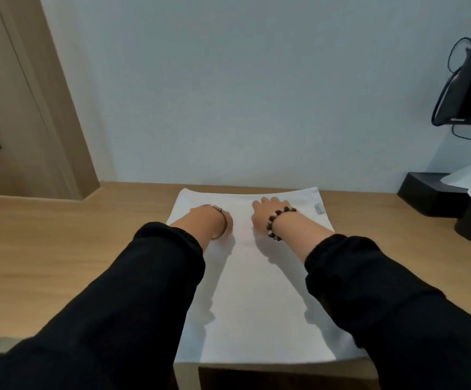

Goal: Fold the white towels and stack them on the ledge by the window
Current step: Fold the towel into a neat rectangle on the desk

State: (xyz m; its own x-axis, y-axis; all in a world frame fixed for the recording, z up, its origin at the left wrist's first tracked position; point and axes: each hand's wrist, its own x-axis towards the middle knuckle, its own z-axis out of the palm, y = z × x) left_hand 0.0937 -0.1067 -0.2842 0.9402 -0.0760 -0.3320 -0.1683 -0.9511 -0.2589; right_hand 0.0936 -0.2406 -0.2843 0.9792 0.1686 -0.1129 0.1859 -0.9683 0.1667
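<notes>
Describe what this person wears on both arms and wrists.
Both arms wear loose black long sleeves, the left sleeve and the right sleeve, cuffs bunched short of the wrists. A thin silver metal bangle circles the left wrist; a bracelet of dark brown and pale round beads circles the right.

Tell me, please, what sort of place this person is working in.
Probably a hotel room, though a bedroom is possible: a long light-wood desk against a plain pale wall, a black flat screen at the right, and a black tissue box below it. A white towel lies spread on the desk.
</notes>
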